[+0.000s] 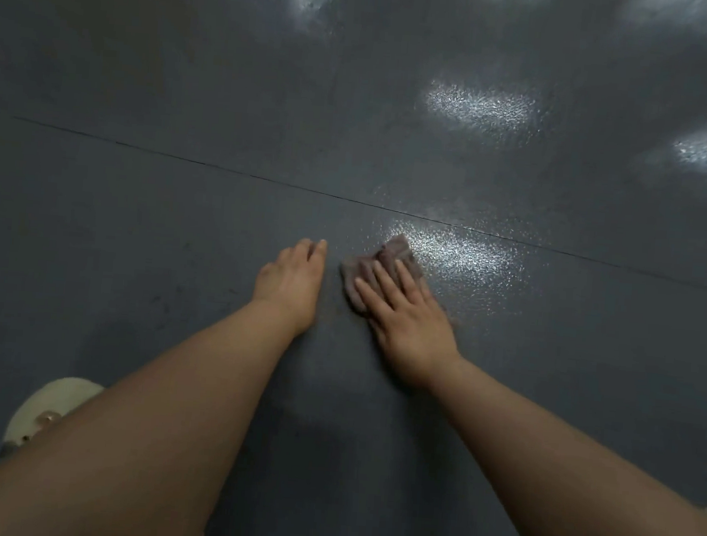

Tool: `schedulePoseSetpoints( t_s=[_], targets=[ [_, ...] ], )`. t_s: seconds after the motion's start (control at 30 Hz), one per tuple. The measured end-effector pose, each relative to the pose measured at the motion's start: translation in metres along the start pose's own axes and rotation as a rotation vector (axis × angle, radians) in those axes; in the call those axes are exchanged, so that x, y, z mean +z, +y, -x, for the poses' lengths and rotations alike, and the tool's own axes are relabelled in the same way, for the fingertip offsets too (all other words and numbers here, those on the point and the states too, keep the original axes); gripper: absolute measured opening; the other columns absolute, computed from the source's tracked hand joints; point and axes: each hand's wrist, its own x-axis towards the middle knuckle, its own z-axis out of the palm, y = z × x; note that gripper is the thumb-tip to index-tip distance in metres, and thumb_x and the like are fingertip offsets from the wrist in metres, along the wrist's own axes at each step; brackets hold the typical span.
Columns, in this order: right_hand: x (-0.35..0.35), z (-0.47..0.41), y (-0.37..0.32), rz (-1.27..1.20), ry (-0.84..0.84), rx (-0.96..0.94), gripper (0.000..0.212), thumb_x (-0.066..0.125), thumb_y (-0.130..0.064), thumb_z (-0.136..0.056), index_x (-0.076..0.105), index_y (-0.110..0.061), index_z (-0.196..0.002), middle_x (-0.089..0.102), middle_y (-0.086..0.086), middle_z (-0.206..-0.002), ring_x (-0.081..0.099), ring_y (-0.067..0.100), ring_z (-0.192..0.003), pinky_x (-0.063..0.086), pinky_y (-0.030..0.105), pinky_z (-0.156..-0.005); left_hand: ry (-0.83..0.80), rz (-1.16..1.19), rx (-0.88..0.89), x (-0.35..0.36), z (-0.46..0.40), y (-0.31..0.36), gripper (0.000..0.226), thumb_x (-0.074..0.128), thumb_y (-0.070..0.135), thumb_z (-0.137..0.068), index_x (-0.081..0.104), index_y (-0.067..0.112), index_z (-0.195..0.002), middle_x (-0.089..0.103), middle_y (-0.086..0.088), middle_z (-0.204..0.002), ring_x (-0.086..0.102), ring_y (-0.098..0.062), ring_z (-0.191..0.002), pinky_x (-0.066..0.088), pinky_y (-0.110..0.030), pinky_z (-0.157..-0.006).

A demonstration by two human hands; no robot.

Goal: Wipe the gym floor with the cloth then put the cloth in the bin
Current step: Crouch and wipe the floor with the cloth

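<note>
Dark grey, finely textured gym floor [178, 220], glossy patches of reflected light. Thin dark seam [224, 169] runs across it, left to right. Crumpled greyish-pink cloth [391, 254] lies flat on floor just below seam, beside bright patch.

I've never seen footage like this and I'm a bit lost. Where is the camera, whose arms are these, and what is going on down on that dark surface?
There is no machine here. The camera is worn on a person's head and looks forward and down, so the two bare arms reaching in from the bottom are the wearer's own. The dark grey surface is the gym floor, with a thin seam running across it and shiny patches that are light reflections. The right hand lies flat, fingers straight, pressing a small greyish cloth onto the floor. The left hand rests on the floor beside it and holds nothing. The pale rounded thing at the bottom left may be a shoe. No bin is in view.
</note>
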Motion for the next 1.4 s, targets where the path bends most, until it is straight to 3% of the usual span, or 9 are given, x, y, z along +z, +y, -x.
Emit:
schedulePoseSetpoints(
  t_s=[0.13,0.3,0.43,0.63,0.77,0.9,0.97,1.23,1.4],
  targets=[
    [-0.014,-0.007,0.044,0.025,0.228,0.349,0.053,0.034,-0.036,-0.094,0.039,-0.017,-0.144,0.027,0.016,-0.153,0.017,0.039,-0.143,0.007,0.042,-0.116,-0.068,0.013,-0.106,-0.002,-0.004,-0.012,0.098,0.067,0.010,-0.086,-0.005,0.020,-0.152,-0.006,-0.016,-0.157,0.008,-0.032,-0.144,0.023,-0.041,-0.113],
    [-0.041,-0.050,0.043,-0.129,0.221,0.856,0.059,0.034,-0.030,-0.100,0.009,-0.023,-0.152,-0.005,0.009,-0.160,-0.010,0.038,-0.144,-0.005,0.051,-0.115,-0.164,0.068,-0.117,0.000,-0.003,-0.020,0.115,0.078,0.021,-0.077,-0.011,0.023,-0.151,-0.018,-0.016,-0.156,-0.004,-0.033,-0.145,0.016,-0.042,-0.116],
    [-0.034,-0.081,-0.001,-0.027,0.070,0.502,0.060,0.031,-0.033,-0.100,0.002,-0.025,-0.152,-0.008,0.008,-0.159,-0.012,0.038,-0.144,-0.006,0.050,-0.116,-0.156,0.121,-0.085,-0.002,-0.005,-0.029,0.111,0.078,0.022,-0.076,-0.003,0.024,-0.152,-0.012,-0.011,-0.157,-0.001,-0.031,-0.145,0.022,-0.042,-0.113],
    [-0.017,-0.071,-0.020,0.036,-0.060,-0.124,0.057,0.019,-0.040,-0.094,0.021,-0.029,-0.150,0.006,0.000,-0.159,-0.003,0.030,-0.147,0.002,0.047,-0.117,0.004,0.115,-0.050,-0.007,-0.017,-0.049,0.086,0.068,0.012,-0.083,0.012,0.010,-0.149,0.011,-0.010,-0.154,0.020,-0.030,-0.138,0.029,-0.039,-0.109],
    [-0.022,-0.067,0.026,0.060,0.131,0.084,0.060,0.023,-0.042,-0.091,0.037,-0.019,-0.145,0.028,0.012,-0.153,0.014,0.037,-0.144,0.012,0.044,-0.118,-0.114,0.060,-0.162,-0.008,-0.018,-0.061,0.110,0.076,0.020,-0.079,-0.008,0.015,-0.151,-0.014,-0.019,-0.155,-0.004,-0.036,-0.145,0.013,-0.042,-0.116],
    [-0.039,-0.078,0.030,-0.051,0.193,0.689,0.055,0.031,-0.035,-0.100,0.014,-0.023,-0.152,0.000,0.011,-0.160,-0.010,0.036,-0.145,-0.001,0.048,-0.117,-0.170,0.124,-0.205,0.002,-0.014,-0.065,0.124,0.082,0.030,-0.072,-0.014,0.018,-0.150,-0.021,-0.017,-0.155,-0.010,-0.036,-0.144,0.007,-0.044,-0.117],
    [-0.046,-0.094,0.013,-0.119,0.169,0.791,0.057,0.030,-0.034,-0.101,0.007,-0.023,-0.152,-0.006,0.010,-0.159,-0.011,0.037,-0.144,-0.001,0.051,-0.115,-0.157,0.131,-0.196,0.005,-0.014,-0.066,0.125,0.082,0.030,-0.072,-0.014,0.019,-0.150,-0.022,-0.016,-0.155,-0.010,-0.036,-0.145,0.007,-0.043,-0.117],
    [-0.014,-0.108,-0.086,-0.002,-0.097,0.060,0.059,0.033,-0.035,-0.101,0.005,-0.025,-0.152,-0.008,0.005,-0.159,-0.012,0.031,-0.145,-0.003,0.046,-0.117,-0.181,0.079,-0.144,0.000,-0.019,-0.069,0.127,0.083,0.035,-0.068,-0.012,0.014,-0.150,-0.018,-0.020,-0.155,-0.004,-0.041,-0.144,0.010,-0.047,-0.116],
    [-0.017,-0.085,-0.052,0.023,-0.050,0.100,0.059,0.019,-0.048,-0.094,0.013,-0.031,-0.151,-0.001,0.001,-0.160,-0.008,0.027,-0.146,0.003,0.042,-0.119,-0.219,0.039,-0.106,-0.004,-0.019,-0.070,0.129,0.082,0.041,-0.069,-0.014,0.012,-0.150,-0.018,-0.024,-0.154,-0.001,-0.045,-0.142,0.011,-0.051,-0.115]
  ],
)
